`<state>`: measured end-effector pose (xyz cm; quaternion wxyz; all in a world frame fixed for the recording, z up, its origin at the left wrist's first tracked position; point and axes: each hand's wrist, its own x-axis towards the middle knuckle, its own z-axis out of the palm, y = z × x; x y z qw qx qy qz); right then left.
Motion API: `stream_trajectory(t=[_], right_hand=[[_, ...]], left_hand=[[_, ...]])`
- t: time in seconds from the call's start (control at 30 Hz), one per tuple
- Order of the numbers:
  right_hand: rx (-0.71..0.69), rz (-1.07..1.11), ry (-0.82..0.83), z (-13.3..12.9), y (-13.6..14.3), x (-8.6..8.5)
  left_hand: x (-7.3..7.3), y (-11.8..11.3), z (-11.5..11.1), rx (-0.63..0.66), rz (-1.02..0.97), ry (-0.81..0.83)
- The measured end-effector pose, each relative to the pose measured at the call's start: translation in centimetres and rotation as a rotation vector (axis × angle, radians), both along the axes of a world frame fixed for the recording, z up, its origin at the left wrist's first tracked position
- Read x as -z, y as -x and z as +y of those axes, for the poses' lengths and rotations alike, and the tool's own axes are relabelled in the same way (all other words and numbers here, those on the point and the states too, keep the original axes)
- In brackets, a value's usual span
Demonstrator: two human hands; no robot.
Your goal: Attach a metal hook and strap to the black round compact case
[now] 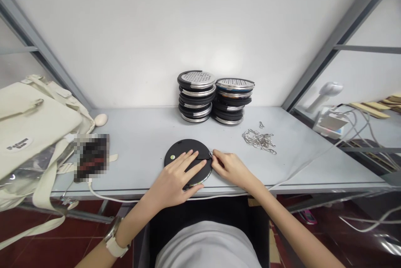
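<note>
A round black disc [184, 147] lies flat near the table's front edge, with a small green and white sticker on its left part. Spread over its lower middle is my left hand [177, 178], fingers apart and pressing on the surface. My right hand [230, 168] is at the disc's right edge, thumb and forefinger pinched on a small metal clip [210, 154]. A loose pile of similar metal clips [258, 140] lies to the right. Behind the disc stand two stacks of round silver and black pieces [196, 97] [234, 101], the top ones showing perforated metal faces.
At the left are a cream bag [37, 122], an egg-shaped object [100, 120] and a pixelated dark item [92, 157]. A white cable [115, 199] runs along the front edge. On the right, a scanner-like device [327, 92] stands beyond the grey frame.
</note>
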<state>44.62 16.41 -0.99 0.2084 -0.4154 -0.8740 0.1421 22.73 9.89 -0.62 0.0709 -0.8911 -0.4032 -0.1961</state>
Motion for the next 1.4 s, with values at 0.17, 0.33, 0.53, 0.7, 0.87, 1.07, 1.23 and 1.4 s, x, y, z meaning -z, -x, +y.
stream_trajectory(t=[0.17, 0.33, 0.53, 0.7, 0.87, 1.07, 1.23, 1.4], right_hand=[[0.003, -0.001, -0.001, -0.02, 0.01, -0.02], [0.001, 0.005, -0.001, 0.01, -0.05, 0.05], [0.002, 0.019, -0.003, -0.07, -0.05, 0.03], [-0.003, 0.026, 0.011, -0.16, -0.04, -0.14], [-0.015, 0.033, 0.016, -0.12, -0.10, 0.01], [-0.011, -0.016, -0.005, 0.09, -0.19, 0.18], [-0.009, -0.058, -0.009, 0.24, -0.19, 0.12], [-0.011, -0.075, -0.011, 0.27, -0.15, 0.23]], left_hand=[[0.02, -0.01, 0.01, 0.007, -0.011, -0.002], [0.03, -0.03, 0.03, 0.005, -0.004, 0.000], [0.05, -0.01, 0.00, -0.003, 0.014, 0.012], [0.00, 0.00, 0.02, -0.008, 0.007, 0.014], [-0.04, 0.00, 0.04, -0.031, 0.020, 0.012], [0.07, 0.11, 0.08, -0.027, 0.030, 0.004], [0.07, 0.27, 0.11, -0.006, 0.002, 0.014], [0.04, 0.30, 0.08, 0.011, -0.018, 0.027]])
